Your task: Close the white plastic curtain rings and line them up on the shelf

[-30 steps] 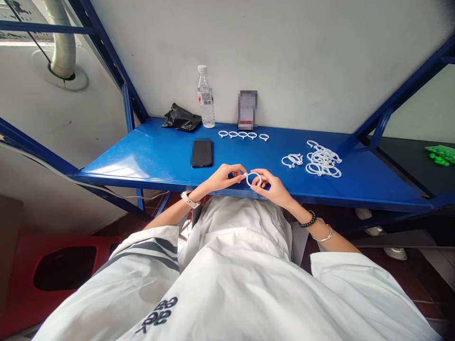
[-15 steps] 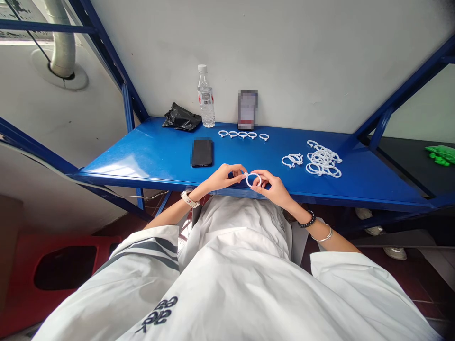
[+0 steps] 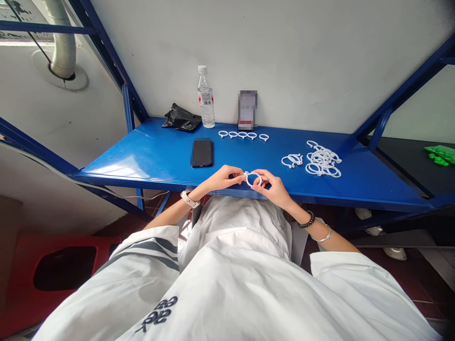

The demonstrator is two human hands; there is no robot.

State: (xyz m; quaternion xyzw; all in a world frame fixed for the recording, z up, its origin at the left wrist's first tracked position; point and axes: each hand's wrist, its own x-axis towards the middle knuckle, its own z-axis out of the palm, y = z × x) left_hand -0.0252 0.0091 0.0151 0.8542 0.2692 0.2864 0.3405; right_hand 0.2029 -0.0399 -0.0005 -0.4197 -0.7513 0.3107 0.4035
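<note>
Near the front edge of the blue table (image 3: pixel 149 163), a white curtain ring (image 3: pixel 253 174) is held between my two hands. My left hand (image 3: pixel 227 177) pinches the small knob-like end on the ring's left side. On the opposite side, the fingers and thumb of my right hand (image 3: pixel 272 185) are closed on the hoop. Further back, several matching white rings (image 3: pixel 242 135) stand in a row. To the right lie a small group of white rings (image 3: pixel 292 160) and a larger tangled pile of rings (image 3: pixel 323 160).
A black phone (image 3: pixel 202 153) lies left of centre. Along the wall are a crumpled black bag (image 3: pixel 181 117), a clear water bottle (image 3: pixel 206 106) and a phone (image 3: pixel 247 109) propped upright. Blue frame posts rise at both sides. A red stool (image 3: pixel 21 270) is at lower left.
</note>
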